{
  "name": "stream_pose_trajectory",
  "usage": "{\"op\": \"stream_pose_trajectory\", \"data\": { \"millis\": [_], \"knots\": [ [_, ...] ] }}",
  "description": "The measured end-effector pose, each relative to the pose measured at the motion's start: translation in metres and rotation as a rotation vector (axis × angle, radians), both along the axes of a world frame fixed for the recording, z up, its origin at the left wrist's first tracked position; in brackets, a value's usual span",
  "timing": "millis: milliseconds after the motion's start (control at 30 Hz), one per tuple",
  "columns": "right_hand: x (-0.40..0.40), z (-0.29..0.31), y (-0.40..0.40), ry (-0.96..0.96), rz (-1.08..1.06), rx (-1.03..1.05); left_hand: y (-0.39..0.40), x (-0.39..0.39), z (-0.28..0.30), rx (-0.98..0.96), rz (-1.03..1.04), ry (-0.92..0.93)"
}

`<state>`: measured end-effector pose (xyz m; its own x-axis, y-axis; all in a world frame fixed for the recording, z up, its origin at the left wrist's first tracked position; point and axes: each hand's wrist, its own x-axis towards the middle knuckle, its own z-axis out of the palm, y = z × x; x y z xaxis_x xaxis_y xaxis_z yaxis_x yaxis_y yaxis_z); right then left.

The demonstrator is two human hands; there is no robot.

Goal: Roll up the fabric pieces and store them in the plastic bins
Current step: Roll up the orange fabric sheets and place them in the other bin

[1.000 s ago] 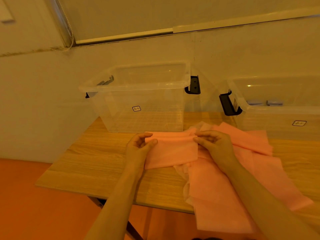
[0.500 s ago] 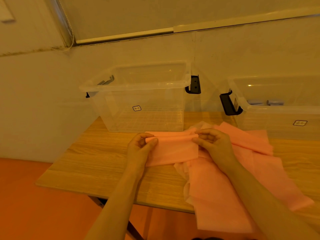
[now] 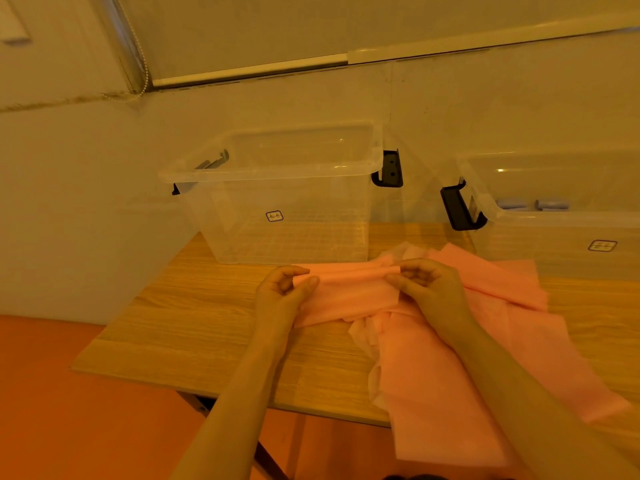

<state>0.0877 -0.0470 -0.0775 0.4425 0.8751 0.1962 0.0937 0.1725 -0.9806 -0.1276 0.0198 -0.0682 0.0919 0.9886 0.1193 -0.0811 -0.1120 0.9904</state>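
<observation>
Head view: the left hand (image 3: pixel 282 292) and right hand (image 3: pixel 427 289) each pinch one end of the far edge of a pink fabric piece (image 3: pixel 346 294), thumbs and fingertips curled round a narrow tube of cloth. Since a second ago that edge has turned over further and lifted a little off the counter (image 3: pixel 194 327); the fingers have curled tighter over it and the rolled lip looks thicker. I judge this to be the first turn or two of the roll, with most of the piece not yet wound and lying flat toward 6 o'clock.

The fabric piece sits at the middle of the counter, its right end overlapping the loose pile of pink fabric (image 3: pixel 467 386) spreading toward 4 o'clock. The clear plastic bin (image 3: pixel 287 202) at 12 o'clock holds no fabric that I can see; the second plastic bin (image 3: pixel 561 230) at 2 o'clock shows some pale rolls inside. Bins and pile have not moved.
</observation>
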Motion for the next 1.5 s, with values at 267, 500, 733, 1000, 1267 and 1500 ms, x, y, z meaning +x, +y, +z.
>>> {"op": "stream_pose_trajectory", "data": {
  "millis": [267, 500, 733, 1000, 1267, 1500],
  "knots": [
    [0.0013, 0.0026, -0.0021, 0.047, 0.060, 0.095, 0.0005, 0.0007, -0.0001, 0.028, -0.004, 0.014],
    [0.0037, -0.0002, 0.0002, -0.020, 0.040, 0.112, 0.0002, 0.0009, -0.0007, 0.003, -0.039, 0.006],
    [0.0011, -0.0007, 0.0003, -0.021, 0.052, 0.070, 0.0016, 0.0004, -0.0022, 0.017, -0.016, 0.018],
    [0.0017, -0.0012, 0.0008, -0.070, 0.073, 0.136, -0.0004, 0.0010, -0.0019, -0.004, -0.059, 0.015],
    [0.0028, -0.0012, 0.0004, -0.044, 0.088, 0.083, 0.0023, 0.0009, -0.0033, -0.023, -0.076, -0.015],
    [0.0025, -0.0013, 0.0003, -0.015, 0.085, 0.046, 0.0069, 0.0014, -0.0079, -0.008, -0.027, 0.006]
  ]
}}
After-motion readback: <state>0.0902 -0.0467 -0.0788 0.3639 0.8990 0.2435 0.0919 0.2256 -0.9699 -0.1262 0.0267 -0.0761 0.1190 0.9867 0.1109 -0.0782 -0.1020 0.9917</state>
